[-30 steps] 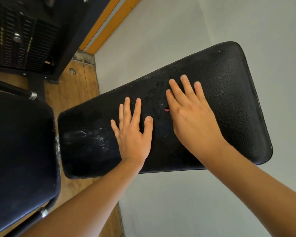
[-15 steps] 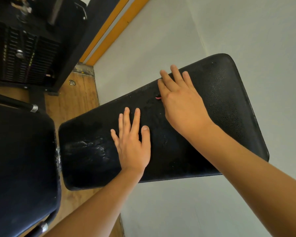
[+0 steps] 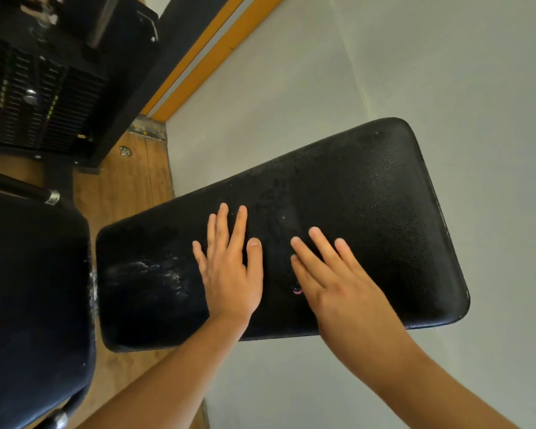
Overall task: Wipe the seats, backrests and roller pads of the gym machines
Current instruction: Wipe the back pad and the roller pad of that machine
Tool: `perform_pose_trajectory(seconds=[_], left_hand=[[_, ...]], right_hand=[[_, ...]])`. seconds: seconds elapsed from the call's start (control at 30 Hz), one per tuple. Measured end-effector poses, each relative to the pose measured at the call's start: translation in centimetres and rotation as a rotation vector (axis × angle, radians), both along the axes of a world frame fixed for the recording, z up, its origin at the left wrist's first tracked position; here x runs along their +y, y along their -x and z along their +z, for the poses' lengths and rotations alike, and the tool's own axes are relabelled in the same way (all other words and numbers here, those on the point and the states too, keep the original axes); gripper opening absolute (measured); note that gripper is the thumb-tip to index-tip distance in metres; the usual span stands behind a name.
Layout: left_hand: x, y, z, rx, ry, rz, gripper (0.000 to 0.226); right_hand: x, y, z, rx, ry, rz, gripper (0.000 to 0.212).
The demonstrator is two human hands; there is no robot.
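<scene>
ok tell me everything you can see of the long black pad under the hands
The pad is a long black cushion with rounded corners and pebbled, leather-like skin, lying tilted across the view. A shiny scuffed patch marks one end. The left hand and right hand lie flat on its middle, fingers straight.
</scene>
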State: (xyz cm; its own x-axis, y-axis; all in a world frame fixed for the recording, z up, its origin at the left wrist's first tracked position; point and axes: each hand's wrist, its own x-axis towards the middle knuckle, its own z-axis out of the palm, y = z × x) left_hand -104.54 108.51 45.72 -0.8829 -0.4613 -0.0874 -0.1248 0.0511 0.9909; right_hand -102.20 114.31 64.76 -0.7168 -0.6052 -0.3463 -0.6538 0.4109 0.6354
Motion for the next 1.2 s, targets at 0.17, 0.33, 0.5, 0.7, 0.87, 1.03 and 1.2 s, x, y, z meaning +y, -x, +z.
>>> perform_pose_trajectory(seconds=[0.17, 0.33, 0.5, 0.7, 0.87, 1.03, 1.2], left_hand=[[0.1, 0.1, 0.0, -0.006, -0.002, 0.003, 0.056], [0.0, 0.1, 0.1, 0.008, -0.019, 0.003, 0.055], [-0.3, 0.1, 0.2, 0.015, -0.037, -0.003, 0.058], [-0.2, 0.0, 0.0, 0.016, -0.026, -0.011, 0.056], [-0.2, 0.1, 0.0, 0.015, -0.024, -0.010, 0.055], [-0.3, 0.1, -0.1, 0.021, -0.023, -0.010, 0.055], [-0.4, 0.1, 0.0, 0.029, -0.022, -0.014, 0.054]], right_hand=[[0.6, -0.4, -0.7, 0.012, -0.033, -0.016, 0.069], [-2.6, 2.8, -1.7, 0.113, -0.022, -0.022, 0.061], [-5.2, 5.8, -2.5, 0.160, -0.002, -0.079, 0.060], [-2.5, 1.8, -2.5, 0.137, -0.001, -0.095, 0.070], [-1.2, -0.3, -2.6, 0.073, -0.014, -0.142, 0.076], [-4.2, 3.7, -3.2, 0.157, 0.001, -0.107, 0.065], [-5.7, 5.7, -3.3, 0.189, 0.034, -0.156, 0.069]])
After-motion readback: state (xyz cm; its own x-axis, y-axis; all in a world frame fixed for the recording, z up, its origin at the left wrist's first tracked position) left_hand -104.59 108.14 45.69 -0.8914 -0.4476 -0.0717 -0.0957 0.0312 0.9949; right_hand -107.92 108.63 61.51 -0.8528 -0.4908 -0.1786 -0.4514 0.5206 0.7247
